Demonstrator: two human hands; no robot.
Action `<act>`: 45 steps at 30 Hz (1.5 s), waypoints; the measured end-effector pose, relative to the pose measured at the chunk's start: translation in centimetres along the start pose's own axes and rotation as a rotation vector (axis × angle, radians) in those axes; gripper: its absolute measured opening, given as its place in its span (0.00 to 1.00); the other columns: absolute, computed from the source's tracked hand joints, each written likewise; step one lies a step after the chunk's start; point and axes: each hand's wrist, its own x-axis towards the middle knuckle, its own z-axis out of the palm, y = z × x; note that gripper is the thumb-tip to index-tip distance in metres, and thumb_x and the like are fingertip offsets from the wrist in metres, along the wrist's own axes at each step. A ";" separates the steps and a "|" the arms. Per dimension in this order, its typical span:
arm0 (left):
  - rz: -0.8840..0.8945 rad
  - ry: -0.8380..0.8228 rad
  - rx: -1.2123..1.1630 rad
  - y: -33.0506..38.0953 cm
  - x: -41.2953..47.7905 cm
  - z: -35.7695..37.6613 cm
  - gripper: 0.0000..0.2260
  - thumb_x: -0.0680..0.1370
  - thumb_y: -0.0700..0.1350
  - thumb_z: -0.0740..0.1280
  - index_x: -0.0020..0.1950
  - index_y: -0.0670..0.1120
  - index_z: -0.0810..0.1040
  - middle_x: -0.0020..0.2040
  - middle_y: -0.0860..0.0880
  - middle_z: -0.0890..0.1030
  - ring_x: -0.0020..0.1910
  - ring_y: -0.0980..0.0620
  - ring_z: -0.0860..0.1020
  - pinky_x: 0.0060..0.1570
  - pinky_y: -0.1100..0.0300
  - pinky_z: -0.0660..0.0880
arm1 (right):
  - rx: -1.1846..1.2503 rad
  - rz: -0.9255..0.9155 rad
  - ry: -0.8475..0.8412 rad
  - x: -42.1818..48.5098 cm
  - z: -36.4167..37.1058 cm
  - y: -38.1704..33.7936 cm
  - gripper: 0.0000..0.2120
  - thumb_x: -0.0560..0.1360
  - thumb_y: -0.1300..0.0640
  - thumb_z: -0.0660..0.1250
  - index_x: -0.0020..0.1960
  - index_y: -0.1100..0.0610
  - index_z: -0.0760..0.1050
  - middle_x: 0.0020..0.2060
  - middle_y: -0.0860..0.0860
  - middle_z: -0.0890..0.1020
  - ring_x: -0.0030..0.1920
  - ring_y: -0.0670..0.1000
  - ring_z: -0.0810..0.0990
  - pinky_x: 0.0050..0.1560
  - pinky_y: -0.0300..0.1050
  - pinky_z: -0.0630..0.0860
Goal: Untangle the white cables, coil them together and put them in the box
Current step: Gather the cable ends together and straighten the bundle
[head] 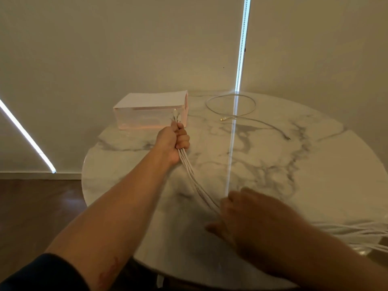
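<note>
Leftward, box: pale pink, far left on the marble desk.
Left hand: grip clamped on the white cables, plug ends just before the box.
Loose cable: looped, far side, apart.
Right hand: near, blurred over the cables; grip cannot be told.

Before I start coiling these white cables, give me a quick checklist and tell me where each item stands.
1. Connector ends gathered: ok, the left hand grips the white cables just below them.
2. Strands parallel between the hands: ok, no crossings show.
3. Hold of the right hand on the bundle: cannot tell, blurred.
4. Tails past that hand untangled: cannot tell, they run off the table edge.
5. Every cable collected: not ok, a loose cable lies looped apart, near the box.
6. Box open: cannot tell.
</note>
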 end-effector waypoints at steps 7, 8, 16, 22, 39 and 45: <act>-0.017 -0.130 0.046 -0.1 -0.8 -0.2 0.17 0.85 0.50 0.51 0.40 0.46 0.68 0.24 0.54 0.60 0.17 0.60 0.56 0.13 0.67 0.54 | 0.347 0.141 0.244 11.9 -6.4 6.8 0.21 0.80 0.44 0.60 0.38 0.58 0.78 0.34 0.53 0.81 0.39 0.55 0.81 0.41 0.45 0.77; -0.009 -0.132 0.065 -0.2 -0.9 -0.2 0.16 0.85 0.50 0.51 0.40 0.46 0.68 0.24 0.54 0.60 0.17 0.60 0.56 0.13 0.68 0.54 | 0.473 0.157 0.286 14.0 -6.6 7.6 0.20 0.80 0.46 0.62 0.42 0.59 0.81 0.35 0.52 0.84 0.37 0.54 0.83 0.37 0.43 0.77; 0.044 -0.094 0.204 -0.8 -0.5 -0.8 0.15 0.85 0.50 0.52 0.44 0.45 0.69 0.25 0.54 0.61 0.20 0.59 0.56 0.16 0.67 0.54 | 1.016 0.183 0.339 22.2 -5.1 8.9 0.12 0.76 0.55 0.71 0.44 0.66 0.83 0.32 0.54 0.82 0.30 0.49 0.74 0.30 0.42 0.70; 0.054 -0.086 0.226 -1.3 -0.1 -0.4 0.15 0.85 0.50 0.52 0.46 0.44 0.72 0.26 0.54 0.61 0.20 0.59 0.56 0.17 0.67 0.54 | 1.189 0.188 0.314 23.0 -4.7 10.0 0.11 0.76 0.57 0.72 0.43 0.67 0.81 0.29 0.54 0.79 0.28 0.47 0.72 0.28 0.40 0.69; 0.145 -0.022 0.456 -1.3 -1.4 0.2 0.15 0.85 0.51 0.51 0.45 0.46 0.69 0.28 0.52 0.62 0.24 0.56 0.55 0.23 0.63 0.53 | 0.880 0.079 0.392 24.6 -6.2 9.0 0.08 0.74 0.52 0.72 0.45 0.56 0.83 0.41 0.54 0.84 0.38 0.49 0.82 0.35 0.42 0.80; 0.149 0.018 0.525 -1.4 -1.3 0.3 0.15 0.85 0.51 0.51 0.46 0.46 0.70 0.29 0.52 0.63 0.24 0.56 0.58 0.22 0.63 0.56 | 0.663 0.075 0.142 24.8 -8.6 8.6 0.09 0.73 0.54 0.73 0.48 0.59 0.82 0.44 0.54 0.85 0.48 0.54 0.84 0.47 0.49 0.81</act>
